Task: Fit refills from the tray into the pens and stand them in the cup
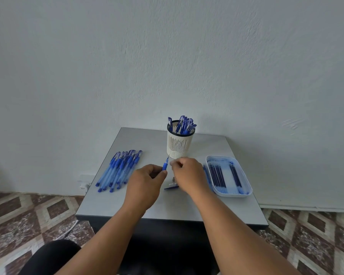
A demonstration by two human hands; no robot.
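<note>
My left hand [145,183] grips a blue pen [165,165] by its grip section, tip pointing up toward the cup. My right hand [187,175] is just to its right with fingers curled; what it pinches is hidden. A blue pen cap [171,187] lies on the table under my right hand. The white slotted cup [179,143] stands behind my hands and holds several blue pens. A white tray [244,190] at the right holds several dark blue refills [218,174]. Several blue pens [118,169] lie in a pile at the left.
The small grey table [115,205] stands against a pale wall. One blue refill or pen [206,173] lies beside the tray's left edge. Patterned floor tiles show on both sides, and a white cable [68,231] runs on the floor at the left.
</note>
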